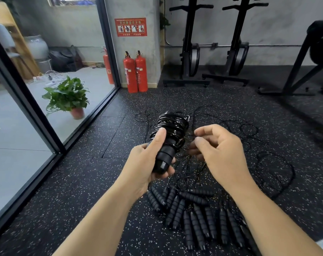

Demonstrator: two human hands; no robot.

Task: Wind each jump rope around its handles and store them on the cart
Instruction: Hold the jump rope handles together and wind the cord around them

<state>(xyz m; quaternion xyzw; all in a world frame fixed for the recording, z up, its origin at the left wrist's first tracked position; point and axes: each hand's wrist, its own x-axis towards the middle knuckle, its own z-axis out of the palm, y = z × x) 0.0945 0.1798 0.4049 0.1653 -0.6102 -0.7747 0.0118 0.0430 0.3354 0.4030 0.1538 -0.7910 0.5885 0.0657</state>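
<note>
Left hand point(147, 163) grips wound jump rope point(172, 130), handle ends hidden in palm, right hand point(219, 145) curled beside it, whether pinching cord cannot tell, loose ropes point(197, 224) partly behind forearms.

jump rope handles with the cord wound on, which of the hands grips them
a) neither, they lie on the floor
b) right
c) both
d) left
d: the left hand is curled round the wound handles, while the right hand is beside them, off the handles.
</note>
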